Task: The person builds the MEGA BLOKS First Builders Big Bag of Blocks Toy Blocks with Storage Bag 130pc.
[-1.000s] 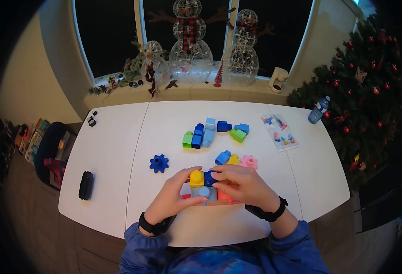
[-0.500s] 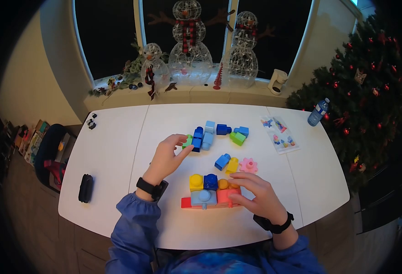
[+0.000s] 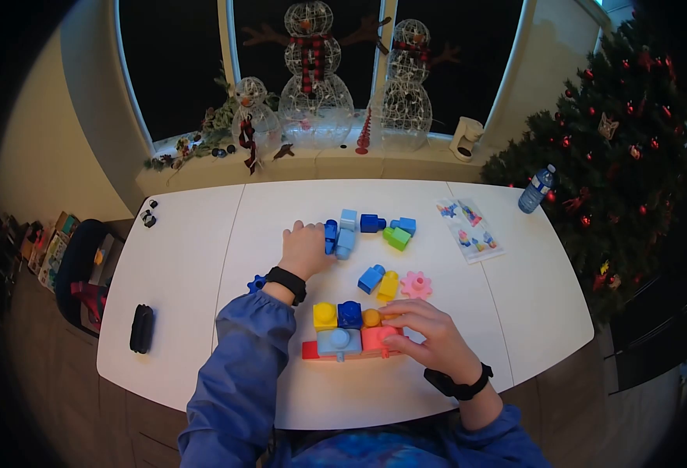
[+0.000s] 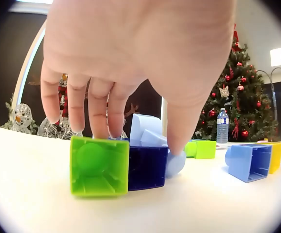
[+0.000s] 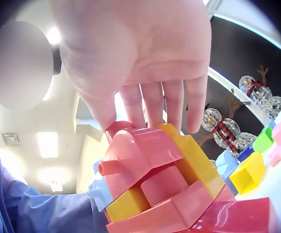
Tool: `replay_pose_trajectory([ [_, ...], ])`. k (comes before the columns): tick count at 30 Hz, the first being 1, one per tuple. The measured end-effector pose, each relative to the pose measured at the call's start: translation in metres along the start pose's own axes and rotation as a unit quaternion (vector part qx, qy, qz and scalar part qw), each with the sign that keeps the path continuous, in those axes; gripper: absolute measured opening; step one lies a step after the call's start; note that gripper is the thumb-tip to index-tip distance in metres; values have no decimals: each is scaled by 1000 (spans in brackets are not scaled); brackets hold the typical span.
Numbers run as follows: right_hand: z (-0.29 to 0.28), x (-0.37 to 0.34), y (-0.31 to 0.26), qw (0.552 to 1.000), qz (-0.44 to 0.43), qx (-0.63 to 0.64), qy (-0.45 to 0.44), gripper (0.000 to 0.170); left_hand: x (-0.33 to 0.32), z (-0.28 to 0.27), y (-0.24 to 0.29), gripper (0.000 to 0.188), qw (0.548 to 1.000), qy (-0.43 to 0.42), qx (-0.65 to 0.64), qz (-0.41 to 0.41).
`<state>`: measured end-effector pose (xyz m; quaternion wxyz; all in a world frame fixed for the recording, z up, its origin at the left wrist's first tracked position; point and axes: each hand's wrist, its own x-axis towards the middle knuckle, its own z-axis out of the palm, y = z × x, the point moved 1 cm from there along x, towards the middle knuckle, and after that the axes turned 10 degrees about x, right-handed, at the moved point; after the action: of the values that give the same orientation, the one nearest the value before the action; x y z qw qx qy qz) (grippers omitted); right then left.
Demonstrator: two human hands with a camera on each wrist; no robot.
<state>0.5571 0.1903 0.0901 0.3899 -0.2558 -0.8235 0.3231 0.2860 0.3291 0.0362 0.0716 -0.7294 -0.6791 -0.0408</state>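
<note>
1 block stack, partly done I judge, on the counter.
From left: loose blue gear; left hand, wide over a green block, contact I can't tell; yellow block and pink gear, perhaps yet to join; right hand, wide at the stack's right end.

Green block on side, beside dark-blue block; multicolour block build apart.

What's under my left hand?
The left wrist view shows a green block beside a dark blue block. Your left hand covers the green block from the head camera.
</note>
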Motion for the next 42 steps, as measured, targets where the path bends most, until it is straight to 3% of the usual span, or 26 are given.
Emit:
replay_pose_trajectory([
  [4,0,0,1,1000,-4,2,0,23,-6,0,-8,45,999,-3,-23,23],
  [7,0,0,0,1000,-2,7,1,23,-16,-6,-22,42,990,16,-126,58],
  [10,-3,1,0,1000,5,-1,-14,28,-52,-50,-20,39,941,91,-318,75],
  [13,-9,11,-7,999,-8,-31,26,40,-86,-85,-11,41,896,140,-412,89],
  [16,-8,27,-24,997,24,24,75,50,-111,-99,1,45,839,124,-511,143],
  [18,-3,39,-34,995,8,52,80,49,-123,-104,13,48,838,134,-496,185],
  [23,2,46,-27,994,-36,45,92,46,-132,-99,22,60,848,131,-481,179],
  [25,3,43,-24,991,-29,63,117,45,-138,-102,21,68,853,101,-486,163],
  [29,-10,36,-16,997,-9,-7,78,39,-151,-90,12,82,868,36,-472,150],
  [34,6,23,6,998,-5,61,16,31,-157,-78,11,73,857,-27,-500,125],
  [42,8,22,6,995,2,90,31,28,-157,-79,13,65,845,-55,-518,120],
])
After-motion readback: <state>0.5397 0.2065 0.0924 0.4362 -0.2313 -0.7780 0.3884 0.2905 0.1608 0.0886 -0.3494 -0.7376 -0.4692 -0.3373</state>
